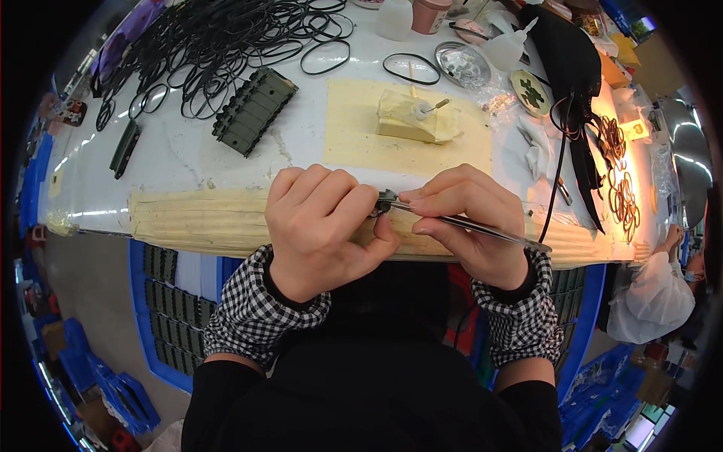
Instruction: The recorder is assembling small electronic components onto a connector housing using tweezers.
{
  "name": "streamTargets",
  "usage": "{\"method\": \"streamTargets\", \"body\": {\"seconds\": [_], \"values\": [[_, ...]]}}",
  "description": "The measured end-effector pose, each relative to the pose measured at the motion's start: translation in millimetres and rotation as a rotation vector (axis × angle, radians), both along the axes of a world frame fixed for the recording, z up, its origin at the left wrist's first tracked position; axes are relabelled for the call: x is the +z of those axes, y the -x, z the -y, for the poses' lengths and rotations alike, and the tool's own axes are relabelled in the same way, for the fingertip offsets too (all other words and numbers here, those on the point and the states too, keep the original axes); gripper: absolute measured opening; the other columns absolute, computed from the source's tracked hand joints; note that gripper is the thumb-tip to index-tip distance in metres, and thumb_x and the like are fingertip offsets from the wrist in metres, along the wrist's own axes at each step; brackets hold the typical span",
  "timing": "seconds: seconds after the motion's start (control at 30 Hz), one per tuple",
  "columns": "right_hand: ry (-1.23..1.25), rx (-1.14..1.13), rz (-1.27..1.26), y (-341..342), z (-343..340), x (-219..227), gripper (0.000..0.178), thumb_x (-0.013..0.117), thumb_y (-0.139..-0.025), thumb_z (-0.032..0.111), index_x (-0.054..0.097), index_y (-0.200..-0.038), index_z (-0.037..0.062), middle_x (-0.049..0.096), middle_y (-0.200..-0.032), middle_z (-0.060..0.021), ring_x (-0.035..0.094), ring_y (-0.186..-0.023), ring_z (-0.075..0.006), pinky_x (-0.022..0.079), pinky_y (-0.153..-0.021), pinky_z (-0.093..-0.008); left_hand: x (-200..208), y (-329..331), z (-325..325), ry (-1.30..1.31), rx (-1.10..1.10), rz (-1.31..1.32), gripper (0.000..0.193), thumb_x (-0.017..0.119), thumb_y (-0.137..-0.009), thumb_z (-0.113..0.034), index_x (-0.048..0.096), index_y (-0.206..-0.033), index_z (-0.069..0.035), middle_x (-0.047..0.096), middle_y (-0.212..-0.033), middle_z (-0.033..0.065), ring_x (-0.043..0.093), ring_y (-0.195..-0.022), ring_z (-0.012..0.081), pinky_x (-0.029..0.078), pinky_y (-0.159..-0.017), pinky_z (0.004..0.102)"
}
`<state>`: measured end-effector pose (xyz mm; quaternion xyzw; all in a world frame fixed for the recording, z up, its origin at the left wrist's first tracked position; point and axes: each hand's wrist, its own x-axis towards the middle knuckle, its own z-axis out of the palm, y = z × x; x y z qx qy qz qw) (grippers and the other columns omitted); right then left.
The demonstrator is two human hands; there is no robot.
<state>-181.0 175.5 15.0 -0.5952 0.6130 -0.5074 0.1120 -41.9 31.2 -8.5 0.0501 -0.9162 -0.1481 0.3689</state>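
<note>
Between the thumb and fingers of my left hand (320,222) is a small dark green part (385,200), mostly covered by the fingers. My right hand (474,218) grips a pair of metal tweezers (489,229), whose tip meets the green part. Both hands are over the taped front edge of the table. Beyond them stands a small tape-covered block (410,134) with a thin stick-like tool (438,105) leaning in a whitish blob on top. To the left lie a dark green ribbed track-like piece (256,113) and a slim dark green part (125,149).
A heap of black rubber loops (226,41) covers the far left. Squeeze bottles (506,49), a round metal dish (462,65) and a black bag-like item (566,68) sit at the far right. Blue trays (137,294) of green pieces are below the edge. Another person (652,297) sits right.
</note>
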Motion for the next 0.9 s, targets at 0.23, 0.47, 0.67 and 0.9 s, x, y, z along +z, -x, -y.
{"method": "streamTargets", "body": {"seconds": [0.23, 0.47, 0.67, 0.9], "values": [[-0.035, 0.023, 0.028, 3.2, 3.6, 3.5, 0.013, 0.073, -0.077, 0.005, 0.065, -0.086, 0.0000, 0.062, -0.080, -0.0084, 0.062, -0.074, -0.0196, 0.050, -0.064, -0.0275, -1.4, 1.5, 0.4, 0.020, 0.015, -0.026, 0.021, 0.069, -0.054, -0.016, 0.057, -0.070, -0.011, 0.049, -0.065, 0.0000, 0.049, -0.060, 0.0186, 0.034, -0.060, 0.0316], [-0.065, 0.038, 0.159, 7.2, 4.9, 2.2, 0.012, 0.073, -0.077, 0.005, 0.065, -0.084, -0.0009, 0.063, -0.079, -0.0080, 0.060, -0.070, -0.0181, 0.048, -0.061, -0.0266, -1.0, 2.3, 0.3, 0.004, 0.019, -0.026, 0.021, 0.069, -0.054, -0.016, 0.056, -0.069, -0.012, 0.048, -0.065, -0.0008, 0.049, -0.060, 0.0179, 0.034, -0.059, 0.0316], [-0.047, 0.027, 0.059, 5.6, 6.4, 5.2, 0.012, 0.073, -0.076, 0.004, 0.064, -0.082, -0.0008, 0.063, -0.078, -0.0081, 0.061, -0.072, -0.0199, 0.049, -0.062, -0.0277, -1.9, 2.3, 1.6, 0.002, 0.017, -0.015, 0.021, 0.069, -0.053, -0.016, 0.056, -0.070, -0.011, 0.048, -0.065, -0.0008, 0.050, -0.060, 0.0177, 0.034, -0.059, 0.0318], [-0.071, 0.023, 0.041, 1.2, 5.8, 8.2, 0.013, 0.073, -0.076, 0.005, 0.063, -0.081, -0.0003, 0.062, -0.076, -0.0080, 0.061, -0.069, -0.0205, 0.049, -0.062, -0.0290, -4.1, 2.7, 0.1, 0.009, 0.010, -0.036, 0.022, 0.069, -0.053, -0.016, 0.056, -0.070, -0.011, 0.049, -0.064, -0.0010, 0.049, -0.058, 0.0176, 0.034, -0.058, 0.0314]]}}
